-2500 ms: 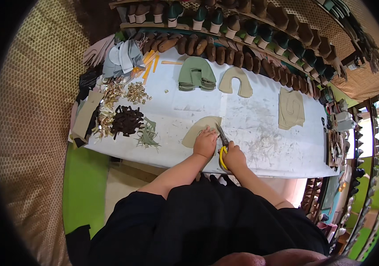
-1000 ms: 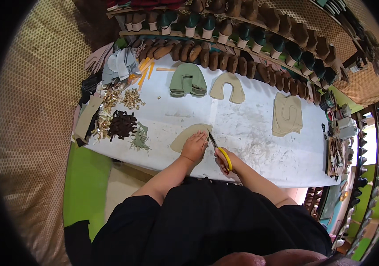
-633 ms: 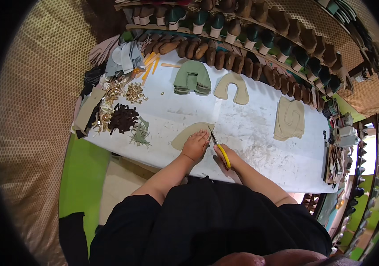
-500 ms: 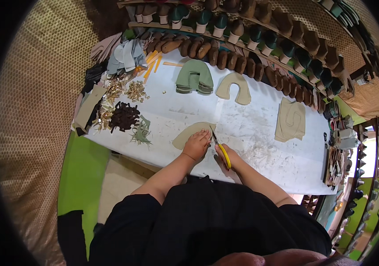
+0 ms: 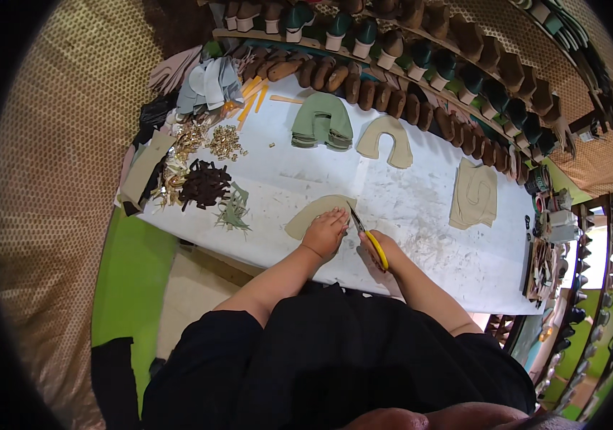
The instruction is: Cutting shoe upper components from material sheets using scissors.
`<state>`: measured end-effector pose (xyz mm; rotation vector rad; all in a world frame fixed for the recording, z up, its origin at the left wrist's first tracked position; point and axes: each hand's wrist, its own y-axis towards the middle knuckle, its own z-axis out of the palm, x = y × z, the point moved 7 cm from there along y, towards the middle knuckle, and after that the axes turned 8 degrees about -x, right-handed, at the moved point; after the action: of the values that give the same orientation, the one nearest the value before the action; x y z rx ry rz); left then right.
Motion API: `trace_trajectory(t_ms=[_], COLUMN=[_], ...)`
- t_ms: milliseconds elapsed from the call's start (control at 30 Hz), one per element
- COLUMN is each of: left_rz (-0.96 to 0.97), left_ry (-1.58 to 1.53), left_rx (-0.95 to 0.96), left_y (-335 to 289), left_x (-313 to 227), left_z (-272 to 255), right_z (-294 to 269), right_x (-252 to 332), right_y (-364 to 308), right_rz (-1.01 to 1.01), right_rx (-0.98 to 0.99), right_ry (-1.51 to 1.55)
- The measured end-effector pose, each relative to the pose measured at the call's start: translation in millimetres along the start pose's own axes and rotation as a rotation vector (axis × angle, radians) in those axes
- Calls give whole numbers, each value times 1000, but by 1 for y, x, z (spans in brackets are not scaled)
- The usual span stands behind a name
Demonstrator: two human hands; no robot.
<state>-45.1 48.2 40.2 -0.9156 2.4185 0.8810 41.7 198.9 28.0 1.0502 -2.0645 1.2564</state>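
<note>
Pressing the tan cutout (image 5: 313, 213) flat, left hand (image 5: 326, 233); right hand (image 5: 385, 252) grip holds yellow-handled scissors (image 5: 368, 231) (blades beside it).

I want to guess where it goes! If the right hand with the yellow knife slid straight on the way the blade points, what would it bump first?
Probably the tan curved piece under the left hand; the yellow-handled knife in the right hand points at its edge.

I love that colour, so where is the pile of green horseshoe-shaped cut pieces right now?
The pile of green horseshoe-shaped pieces lies at the far side of the white worktable, left of a beige horseshoe-shaped piece.
</note>
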Motion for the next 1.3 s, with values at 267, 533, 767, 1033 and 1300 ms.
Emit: trace_trajectory(t_ms=[267,533,767,1033,1300], left_rz=[58,69,79,75,90], left_ry=[-9,-34,-29,-22,-10], left_rx=[-31,-24,-34,-59,-73], left_y=[-5,0,1,0,-1], left_x=[4,-3,-3,-2,-3], left_z=[2,-2,-1,-1,-1], right_z=[-21,-20,-16,-19,-32], right_x=[5,11,14,14,12], right_y=[-1,2,8,11,22], right_rz=[76,104,103,57,10], right_rx=[172,292,321,307,253], right_ry=[28,253,278,216,-25])
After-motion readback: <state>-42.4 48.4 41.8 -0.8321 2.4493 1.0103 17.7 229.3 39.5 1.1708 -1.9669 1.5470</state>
